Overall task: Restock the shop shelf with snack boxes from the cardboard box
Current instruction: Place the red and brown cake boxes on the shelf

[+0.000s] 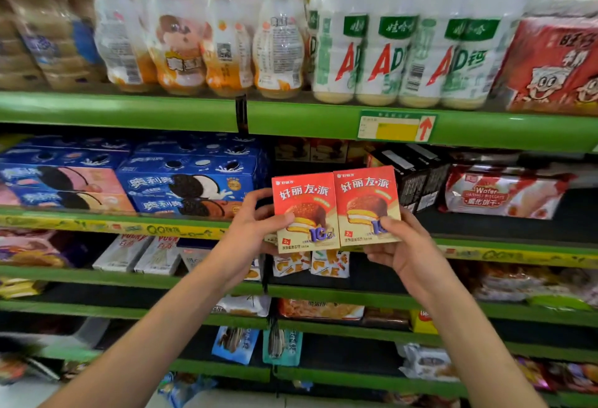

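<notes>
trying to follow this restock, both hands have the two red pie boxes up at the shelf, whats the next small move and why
Probably push both boxes forward into the dark gap between the blue cookie boxes and the black box. The left hand grips the left red box, the right hand the right red box, side by side, upright, fronting that gap, where similar packs seem to sit behind.

Two red snack boxes [336, 208] — upright, side-by-side
</notes>
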Available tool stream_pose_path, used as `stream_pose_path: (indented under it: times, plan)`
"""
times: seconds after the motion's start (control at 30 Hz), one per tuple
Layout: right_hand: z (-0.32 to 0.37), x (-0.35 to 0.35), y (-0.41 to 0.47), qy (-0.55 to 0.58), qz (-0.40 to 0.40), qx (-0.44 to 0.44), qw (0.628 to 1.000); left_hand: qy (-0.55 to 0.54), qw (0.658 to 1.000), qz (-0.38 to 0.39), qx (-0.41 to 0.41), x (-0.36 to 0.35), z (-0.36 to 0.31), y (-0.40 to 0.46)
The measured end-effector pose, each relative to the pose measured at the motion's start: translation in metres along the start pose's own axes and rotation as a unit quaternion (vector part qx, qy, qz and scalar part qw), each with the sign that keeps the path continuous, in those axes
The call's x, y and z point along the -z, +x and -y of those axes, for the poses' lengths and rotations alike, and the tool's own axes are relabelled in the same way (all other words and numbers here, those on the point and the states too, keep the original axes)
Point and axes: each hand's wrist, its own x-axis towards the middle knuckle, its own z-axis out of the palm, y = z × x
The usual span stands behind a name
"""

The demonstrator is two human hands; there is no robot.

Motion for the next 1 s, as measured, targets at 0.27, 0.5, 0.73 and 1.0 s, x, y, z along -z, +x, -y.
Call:
stream_pose_path:
  times: [0.27,0.5,0.73,1.0]
  plan:
    - [-0.008,0.002,0.005,-0.052,-0.002,0.018,0.998,0.013,1.0,0.006,0.0,0.005,0.008,-0.002]
    - [-0.014,0.003,0.003,-0.068,-0.002,0.026,0.997,0.002,1.0,0.023,0.004,0.008,0.005,-0.003]
    - [-0.017,0.002,0.001,-0.086,-0.009,0.034,0.996,0.005,1.0,0.02,0.006,0.008,0.006,-0.003]
    - [-0.018,0.003,-0.001,-0.1,-0.013,0.032,0.994,0.009,1.0,0.022,0.005,0.009,0.005,-0.003]
